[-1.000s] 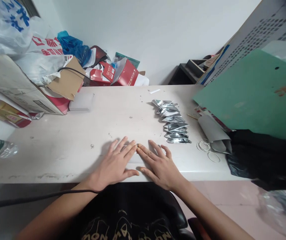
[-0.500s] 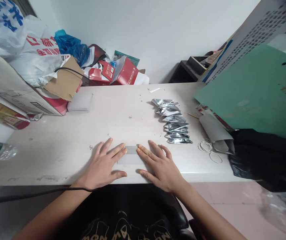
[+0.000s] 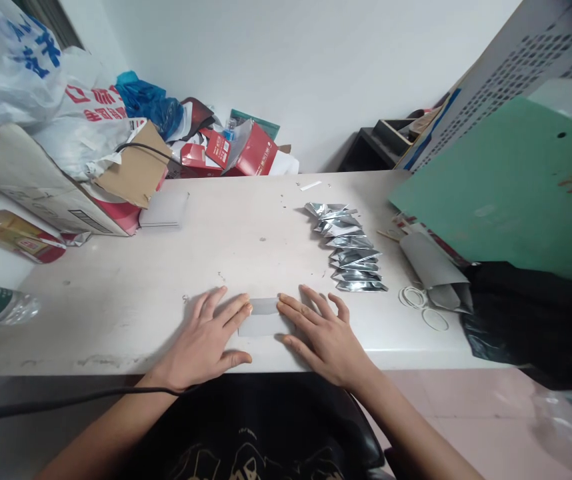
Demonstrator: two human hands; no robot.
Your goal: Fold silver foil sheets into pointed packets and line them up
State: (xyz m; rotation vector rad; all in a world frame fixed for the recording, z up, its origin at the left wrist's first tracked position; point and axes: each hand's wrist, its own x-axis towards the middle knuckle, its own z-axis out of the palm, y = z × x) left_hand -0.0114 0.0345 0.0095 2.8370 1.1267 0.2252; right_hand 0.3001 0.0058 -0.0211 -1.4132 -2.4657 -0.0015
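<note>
Grey-white paper point(image 3: 261, 325) lies flat near the tabletop point(image 3: 116, 293) edge, between the left hand point(image 3: 203, 343) and right hand point(image 3: 323, 333), index and middle fingers point(image 3: 241, 312) together at its darker far band point(image 3: 265, 306), the others spread; silver foil pieces point(image 3: 353, 256) lie farther right

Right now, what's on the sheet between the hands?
Fingers of the left hand and right hand rest on the sheet. Its middle shows; the right hand covers its right end.
</note>
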